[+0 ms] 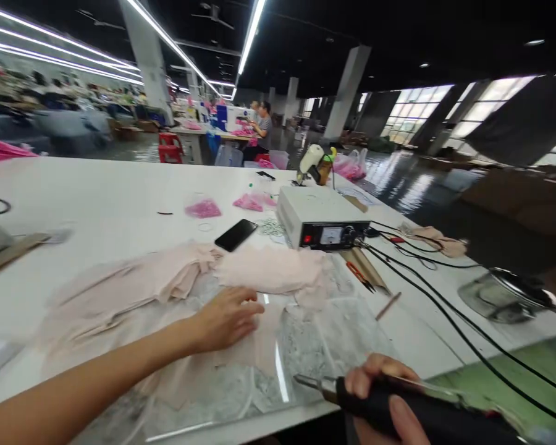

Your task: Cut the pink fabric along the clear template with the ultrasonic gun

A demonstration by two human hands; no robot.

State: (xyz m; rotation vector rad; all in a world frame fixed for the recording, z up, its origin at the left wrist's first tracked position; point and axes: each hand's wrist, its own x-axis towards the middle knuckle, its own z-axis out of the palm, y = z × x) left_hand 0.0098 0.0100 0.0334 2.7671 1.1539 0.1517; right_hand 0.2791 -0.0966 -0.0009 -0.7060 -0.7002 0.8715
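Observation:
My left hand reaches over the clear plastic sheet on the table, its fingers loosely bent and apart, resting at a pale pink fabric piece. Nothing shows in its grasp. My right hand is wrapped round a black handpiece with a narrow metal tip, which points left above the sheet's near right edge. Beyond my left hand lie a folded pale pink cloth and, to the left, a pile of the same pink fabric. Motion blurs the pile's near edge.
A white control box with a dial and black cables stands behind the cloth. Around it are a phone, orange thread snips, pink bags and a glue gun. A metal pot sits at right. People work far back.

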